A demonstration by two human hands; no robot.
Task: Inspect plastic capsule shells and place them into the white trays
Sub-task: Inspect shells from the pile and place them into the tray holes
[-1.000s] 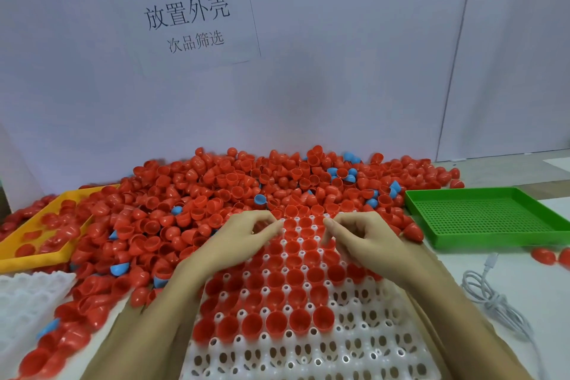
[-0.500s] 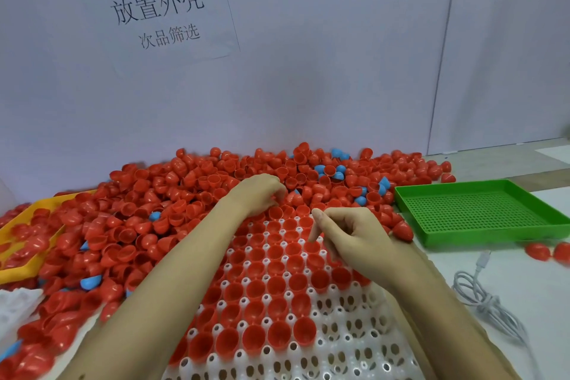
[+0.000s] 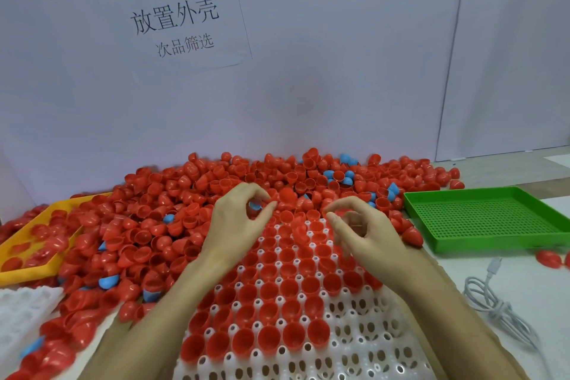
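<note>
Your two hands hover over the far end of the white tray (image 3: 354, 345) that lies at the near edge of the desk (image 3: 539, 293). One such tray is under you; the corner of a second white tray (image 3: 21, 311) shows at the desk's near left edge. One green tray (image 3: 481, 219) sits toward the right edge and one yellow tray (image 3: 27, 268) toward the left, partly buried. A heap of red capsule shells (image 3: 172, 219), far too many to count, spreads along the back of the desk against the wall, with about a dozen blue shells (image 3: 345, 176) scattered through it. Seated red shells (image 3: 271, 339) fill the tray's far rows, open side up; the nearest filled row holds six, and the pockets nearer you are bare.

Your left hand (image 3: 237, 225) has fingers curled, thumb and forefinger close together above the heap's near edge; whether they pinch a shell you cannot tell, though a blue one shows in the gap. Your right hand (image 3: 367, 231) is also curled, its fingertips (image 3: 330, 210) narrowly apart, holding nothing that shows, just above the tray's farthest seated shells. One white cable (image 3: 493, 302) lies coiled near the right edge, and one paper sign (image 3: 175, 15) hangs on the wall.
</note>
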